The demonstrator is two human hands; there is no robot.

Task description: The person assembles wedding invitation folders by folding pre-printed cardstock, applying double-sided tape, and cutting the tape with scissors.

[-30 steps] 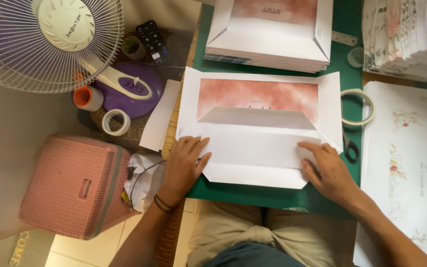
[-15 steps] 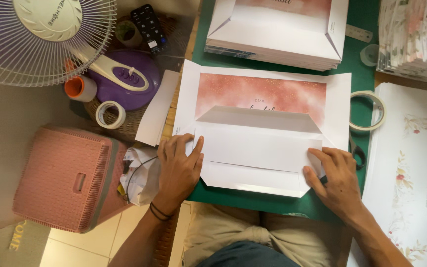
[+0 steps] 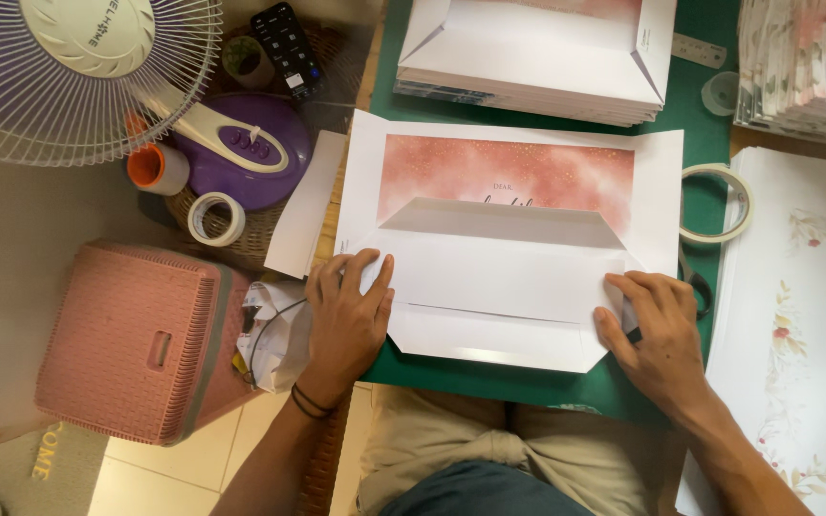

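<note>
The envelope sheet (image 3: 518,258) lies flat on the green mat (image 3: 547,382), long axis left to right, pink panel away from the person. Left hand (image 3: 348,320) and right hand (image 3: 657,330) press flat on its folded flap, grasping nothing. A stack (image 3: 537,53) sits beyond, a tape ring (image 3: 719,203) just right.

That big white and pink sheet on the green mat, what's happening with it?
A person is folding it into an envelope shape. The left hand presses flat on the left end of the unfolded envelope sheet, and the right hand presses on its right end. The lower flap is folded up over the middle. The sheet lies on a green mat, with a stack of similar sheets just beyond it and a tape roll at its right edge.
</note>
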